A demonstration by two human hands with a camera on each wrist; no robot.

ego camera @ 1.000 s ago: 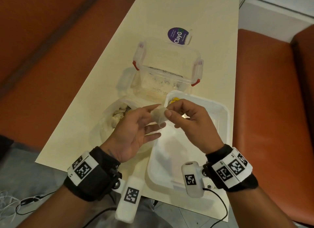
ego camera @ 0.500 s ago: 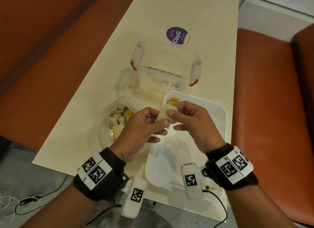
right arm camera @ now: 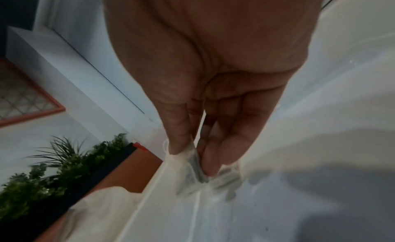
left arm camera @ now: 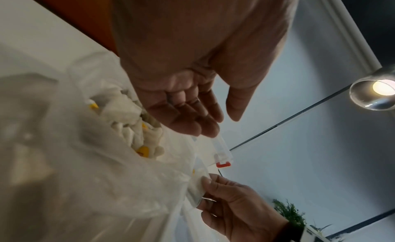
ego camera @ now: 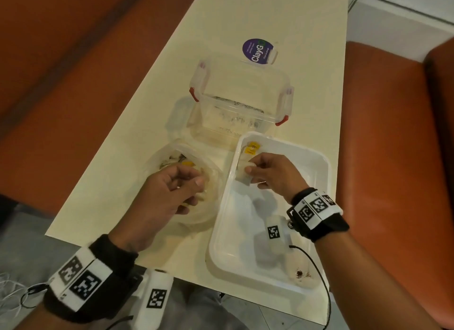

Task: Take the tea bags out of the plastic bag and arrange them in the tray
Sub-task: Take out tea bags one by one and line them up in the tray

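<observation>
The cream bench (ego camera: 147, 123) runs between orange-brown seats (ego camera: 393, 145), with grey floor at its near end; the wrist views show pale walls, a lit lamp (left arm camera: 382, 86) and a green plant (right arm camera: 53, 168). On the bench stand a clear lidded container (ego camera: 240, 96) with red clips, then the white tray (ego camera: 317, 189) on the right and the open plastic bag (ego camera: 208, 219) just left of it, touching its rim. A second ago both hands met over the gap between bag and tray, sharing one tea bag; now they have parted. The left hand (ego camera: 169, 194) has dropped back over the plastic bag, fingers loosely relaxed and holding nothing, above the heap of tea bags (left arm camera: 132, 120) with yellow tags inside. The right hand (ego camera: 270, 174) has moved into the tray's far left corner, pinching the tea bag (ego camera: 243, 174) between thumb and fingers, low against the tray floor, just near two yellow-tagged bags (ego camera: 253, 149) already lying there.
</observation>
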